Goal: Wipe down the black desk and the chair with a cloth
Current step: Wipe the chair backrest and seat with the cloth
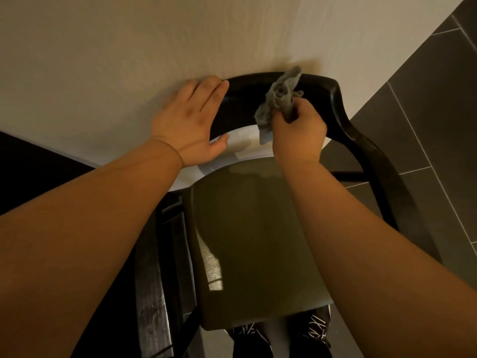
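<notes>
Step in hand: the chair (253,241), not the desk. The chair stands with its back to a pale wall (154,34), on a grey tiled floor (426,99).

Task item: the grey cloth (280,99) is bunched in the right hand (299,133) and lies against the inner face of the black top rail (320,83), toward the rail's right end. The right fingers are curled and clamped on the cloth.

The left hand (191,120) lies on the rail's left end, fingers straight and together, thumb below the rail's lower edge. It holds nothing and appears to steady the chair.

Judgement: the wipe of the backrest is under way. The olive seat and the right arm of the frame show no contact with the cloth. The next move calls for drawing the cloth along the rail, then down the arm and over the seat, with the chair held firm.

A dark surface (31,161) at the left edge may be the black tabletop; this cannot be confirmed.

Containers: none in view.

Shoes (315,329) show below the seat's front edge.
</notes>
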A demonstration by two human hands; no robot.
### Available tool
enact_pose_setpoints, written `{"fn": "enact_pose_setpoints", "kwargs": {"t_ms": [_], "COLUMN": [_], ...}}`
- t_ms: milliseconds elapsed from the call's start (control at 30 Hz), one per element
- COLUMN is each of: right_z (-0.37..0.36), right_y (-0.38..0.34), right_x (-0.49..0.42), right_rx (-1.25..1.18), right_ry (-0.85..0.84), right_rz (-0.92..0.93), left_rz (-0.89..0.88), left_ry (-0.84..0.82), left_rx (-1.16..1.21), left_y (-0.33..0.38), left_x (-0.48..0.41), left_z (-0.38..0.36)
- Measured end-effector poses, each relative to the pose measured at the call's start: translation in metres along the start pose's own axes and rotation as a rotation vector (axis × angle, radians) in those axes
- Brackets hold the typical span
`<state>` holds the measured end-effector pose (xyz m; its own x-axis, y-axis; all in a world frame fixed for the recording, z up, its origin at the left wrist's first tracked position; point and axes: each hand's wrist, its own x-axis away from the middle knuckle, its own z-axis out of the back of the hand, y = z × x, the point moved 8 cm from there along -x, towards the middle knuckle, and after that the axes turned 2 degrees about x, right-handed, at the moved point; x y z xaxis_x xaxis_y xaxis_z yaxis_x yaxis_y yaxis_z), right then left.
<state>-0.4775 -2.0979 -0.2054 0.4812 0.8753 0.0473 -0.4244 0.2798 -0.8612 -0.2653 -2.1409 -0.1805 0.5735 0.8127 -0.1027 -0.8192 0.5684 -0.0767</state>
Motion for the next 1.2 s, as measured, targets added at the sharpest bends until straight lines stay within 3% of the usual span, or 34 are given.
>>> {"fn": "enact_pose_setpoints", "kwargs": {"t_ms": [233,467,667,900,1200], "right_z": [0.009,0.055,0.105,0.157,0.2], "right_y": [-0.011,-0.055,-0.111,-0.188,-0.288], "right_x": [0.028,0.062,0.077,0.106,0.136], "right_rx": [-0.023,0.173,0.287,0.228,0.397], "right_ry": [-0.173,-0.346,-0.407,-0.483,-0.523], "right_rz": [0.001,0.005,0.146,0.297,0.575], "left_rz": [0.132,0.311,0.404,0.445,0.52], "left_ry": [-0.119,-0.209,-0.245,-0.213,-0.218], "left_rx": [0.094,0.257,0.331,0.277,0.216], "left_y": [0.013,0.025,0.029,0.03,0.024], "left_x": [0.028,0.093,0.128,0.148,0.163], "left_z": [0.012,0.08,0.16,0.263,0.368]}}
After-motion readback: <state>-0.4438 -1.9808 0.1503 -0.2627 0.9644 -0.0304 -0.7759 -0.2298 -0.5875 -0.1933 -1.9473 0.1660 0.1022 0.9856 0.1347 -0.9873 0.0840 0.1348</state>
